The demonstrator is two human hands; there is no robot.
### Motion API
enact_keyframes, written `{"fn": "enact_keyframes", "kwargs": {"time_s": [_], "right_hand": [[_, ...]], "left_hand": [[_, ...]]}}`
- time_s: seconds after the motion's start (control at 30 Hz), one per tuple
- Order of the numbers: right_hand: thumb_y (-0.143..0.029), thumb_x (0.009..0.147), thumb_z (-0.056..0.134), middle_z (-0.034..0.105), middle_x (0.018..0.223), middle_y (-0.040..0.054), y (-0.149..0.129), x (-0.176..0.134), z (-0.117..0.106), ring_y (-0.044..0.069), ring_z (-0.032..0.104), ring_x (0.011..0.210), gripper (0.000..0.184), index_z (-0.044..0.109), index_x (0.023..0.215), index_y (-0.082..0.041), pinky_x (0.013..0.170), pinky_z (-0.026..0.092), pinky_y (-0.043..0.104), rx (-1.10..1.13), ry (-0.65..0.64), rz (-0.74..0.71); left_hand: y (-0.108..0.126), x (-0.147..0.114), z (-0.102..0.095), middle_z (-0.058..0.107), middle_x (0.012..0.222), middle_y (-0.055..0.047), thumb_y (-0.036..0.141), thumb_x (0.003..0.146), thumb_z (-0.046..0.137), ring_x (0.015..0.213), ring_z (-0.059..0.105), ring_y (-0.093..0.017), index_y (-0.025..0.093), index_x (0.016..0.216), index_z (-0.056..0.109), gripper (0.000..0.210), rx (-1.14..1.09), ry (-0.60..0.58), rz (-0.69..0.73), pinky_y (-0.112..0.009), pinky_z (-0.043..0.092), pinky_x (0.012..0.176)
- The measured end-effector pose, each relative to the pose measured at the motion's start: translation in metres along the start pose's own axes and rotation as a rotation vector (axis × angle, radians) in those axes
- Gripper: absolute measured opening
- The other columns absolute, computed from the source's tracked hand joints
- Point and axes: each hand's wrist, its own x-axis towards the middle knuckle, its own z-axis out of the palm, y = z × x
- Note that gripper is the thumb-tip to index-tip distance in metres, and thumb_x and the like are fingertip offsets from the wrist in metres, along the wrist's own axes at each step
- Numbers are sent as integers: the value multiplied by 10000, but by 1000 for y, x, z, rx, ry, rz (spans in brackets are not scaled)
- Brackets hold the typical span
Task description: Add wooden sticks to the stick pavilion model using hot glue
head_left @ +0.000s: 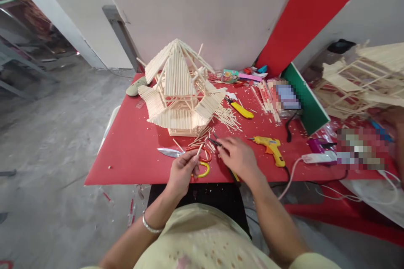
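Observation:
Pinched between the fingertips of my left hand (180,171) is a short thin wooden stick (200,149). My right hand (241,159) is closed round a pair of pliers (215,141); their dark jaws point toward the stick, and the palm hides much of the handles. Beneath my left hand lie scissors (168,152) with one red and one yellow handle loop, partly covered. Just beyond both hands stands a small pavilion model (179,80) built of pale sticks, with a peaked upper roof and flared lower eaves. Loose cut sticks (229,118) are scattered beside it.
On the red table (116,155) lie a yellow glue gun (272,148), a yellow-handled tool (241,110) and bundled sticks (267,98). A green board (306,98) stands right of them. Farther right are another stick model (350,80), a white power strip (318,157) with cords, and another person's hand.

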Motion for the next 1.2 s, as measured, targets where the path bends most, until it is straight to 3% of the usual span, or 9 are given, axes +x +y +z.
{"fn": "enact_keyframes", "kwargs": {"time_s": [0.1,0.23,0.43,0.57,0.67,0.77,0.87,1.0,1.2], "right_hand": [[-315,961,377,637,1186,100,43,40,-16,239,549,1104,419,560,1334,-264,905,429,344,-183,-14,210],[-215,912,421,593,1208,217,93,103,-14,319,519,1144,499,469,1401,-131,917,401,424,-228,-68,308],[-224,895,470,591,1165,239,112,143,4,324,560,1090,453,529,1328,-107,901,409,444,-204,-140,312],[-278,935,384,582,1192,249,109,119,-12,329,587,1067,472,497,1353,-89,876,438,442,-169,-69,331],[-337,983,309,614,1215,161,98,72,-31,281,589,1097,468,450,1399,-175,904,449,395,-116,22,286],[-386,997,353,652,1183,102,78,16,-41,230,610,1054,428,504,1360,-218,905,457,339,101,212,74],[-363,961,481,673,999,72,56,-24,-42,207,611,931,437,517,1376,-229,839,455,315,76,208,-109],[-348,944,523,645,917,60,41,-35,-36,190,580,869,449,531,1378,-231,812,430,307,9,198,-170],[-360,951,498,618,885,55,36,-23,-26,187,546,848,459,526,1394,-243,795,398,313,-45,165,-210]], "left_hand": [[3,5,19,586,617,20,360,734,786,439,468,-49,123,989,724,353,-17,-37,-47,-172,357,410],[9,5,37,592,632,11,372,739,783,431,466,-50,129,942,707,326,-73,-48,-45,-170,339,391],[19,3,42,597,639,8,375,774,756,436,452,-39,130,991,713,330,-76,-25,-4,-163,352,404],[21,10,45,596,623,8,363,781,749,431,439,-35,119,980,718,316,-76,10,10,-161,339,402],[17,19,50,591,607,13,360,779,748,436,447,-40,121,986,720,317,-52,39,25,-162,348,408],[12,25,57,584,591,18,368,762,759,440,459,-48,123,977,718,328,-46,32,25,-165,360,412],[10,25,66,584,569,21,375,749,766,428,452,-51,127,971,703,339,-63,18,-20,-163,351,398],[11,20,71,579,556,31,354,727,784,409,439,-48,139,918,678,306,-96,45,-49,-157,338,380],[15,10,54,595,616,20,362,740,782,425,454,-39,143,914,697,292,-145,45,-22,-158,346,387]]}}
